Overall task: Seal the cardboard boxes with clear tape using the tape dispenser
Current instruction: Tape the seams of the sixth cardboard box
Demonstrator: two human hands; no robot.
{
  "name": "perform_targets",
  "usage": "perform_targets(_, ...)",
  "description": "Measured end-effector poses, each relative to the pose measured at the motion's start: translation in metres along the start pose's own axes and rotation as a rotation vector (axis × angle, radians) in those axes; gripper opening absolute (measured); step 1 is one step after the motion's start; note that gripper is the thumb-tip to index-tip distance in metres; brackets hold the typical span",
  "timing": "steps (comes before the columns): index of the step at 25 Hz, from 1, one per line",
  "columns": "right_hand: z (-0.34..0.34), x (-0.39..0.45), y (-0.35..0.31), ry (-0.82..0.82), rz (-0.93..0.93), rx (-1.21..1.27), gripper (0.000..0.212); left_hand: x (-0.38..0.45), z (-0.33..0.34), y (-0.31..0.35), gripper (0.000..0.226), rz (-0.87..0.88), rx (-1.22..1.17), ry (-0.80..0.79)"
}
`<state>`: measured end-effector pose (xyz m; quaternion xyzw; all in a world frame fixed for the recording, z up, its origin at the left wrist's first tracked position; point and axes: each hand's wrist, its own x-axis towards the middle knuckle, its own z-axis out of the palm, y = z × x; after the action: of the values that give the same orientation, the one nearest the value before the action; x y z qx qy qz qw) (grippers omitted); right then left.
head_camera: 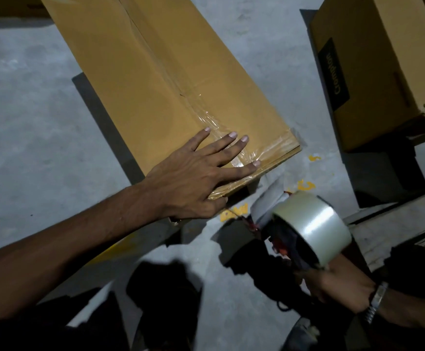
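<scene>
Nearest the camera, the right hand (343, 282) is curled round the dark handle of the tape dispenser (282, 239), a watch (376, 300) on its wrist. The roll of clear tape (312, 224) sits on the dispenser just above that hand, and the dispenser's front end is off the box, close to its near corner. To the left of it and a little farther out, the left hand (201, 173) lies flat with fingers spread and straight, pressing on the near end of the long cardboard box (143, 72). Clear tape (206, 115) runs under its fingertips, along the centre seam and over the near edge. The box lies on the grey floor (24, 97). Beyond the right hand, well apart, stands a second cardboard box (373, 67) with a dark label.
</scene>
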<state>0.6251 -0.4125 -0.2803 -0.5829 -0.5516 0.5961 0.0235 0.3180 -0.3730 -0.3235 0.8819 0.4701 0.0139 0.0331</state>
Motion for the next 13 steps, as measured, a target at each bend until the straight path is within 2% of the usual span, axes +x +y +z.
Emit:
perform_targets(1,-0.005,-0.007,0.015,-0.069,0.034,0.112,0.055,0.000,0.000,0.000,0.081,0.004,0.001,0.001)
perform_targets(2,0.000,-0.010,0.001,-0.144,0.102,0.097,0.063,0.000,0.000,0.000,0.081,0.004,-0.005,0.005)
perform_targets(4,0.010,-0.001,-0.005,-0.146,0.101,0.005,0.068,-0.003,0.000,0.001,0.079,-0.003,-0.054,0.036)
perform_targets(6,0.006,0.004,0.002,-0.229,0.135,0.060,0.059,-0.006,0.000,0.001,0.076,-0.016,-0.096,0.068)
perform_targets(9,0.012,0.018,0.005,-0.236,0.220,0.075,0.045,-0.006,-0.001,0.001,0.071,-0.030,-0.127,0.100)
perform_targets(13,0.018,0.031,0.004,-0.267,0.277,0.084,0.041,-0.005,0.000,0.003,0.064,-0.018,-0.172,0.130)
